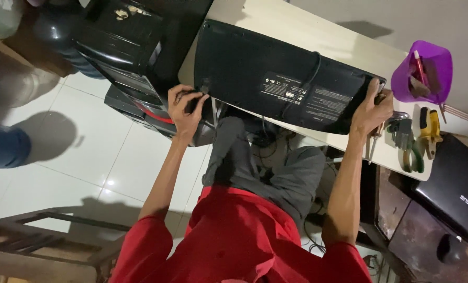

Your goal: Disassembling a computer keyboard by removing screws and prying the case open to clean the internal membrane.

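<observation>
The left hand [186, 108] gripped the near left corner of a black plastic computer keyboard [276, 73] that lay face down, its labelled underside up, on a pale wooden table [318, 36]. The fingers curled around the edge of that corner, beside a small fold-out foot. The right hand [373, 107] clasped the opposite, right end of the keyboard, thumb on the underside and fingers wrapped over the edge. A black cable [310, 78] ran from the keyboard's far edge across its underside and dropped off the near edge toward the person's lap.

Just right of the keyboard, near the right hand, a screwdriver [373, 144] lay on the table, and a little farther right rested green-handled pliers [409, 152] and a yellow-and-black handled tool [430, 131]. Beyond those, farther from the keyboard, stood a translucent purple plastic container [425, 71] with small tools inside. Well to the right of the keyboard and below the table edge sat a closed black laptop [454, 191]. To the left of the keyboard, on the white tiled floor [87, 157], stood a black computer case [129, 47]. The person wore a red shirt [244, 241] and grey trousers [265, 167].
</observation>
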